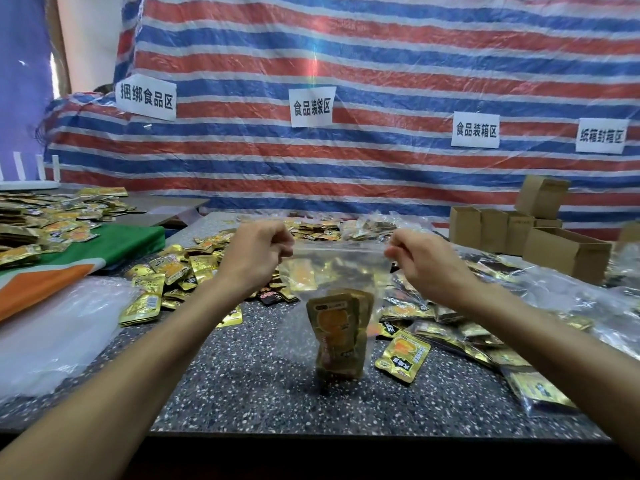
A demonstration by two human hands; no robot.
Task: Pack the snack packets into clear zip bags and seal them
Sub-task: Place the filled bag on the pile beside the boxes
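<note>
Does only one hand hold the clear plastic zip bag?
No, left hand and right hand each pinch a top corner of the clear zip bag.

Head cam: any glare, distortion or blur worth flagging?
Head view: a faint rainbow flare streak runs down the red, white and blue striped tarp; wide-angle bowing curves its stripes; the clear plastic zip bag, pinched by left hand and right hand, is sharp, casting a soft shadow on the speckled grey table.

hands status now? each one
Left hand: pinching the left top corner of the zip bag.
Right hand: pinching the bag's right top corner; gold packets inside.
</note>
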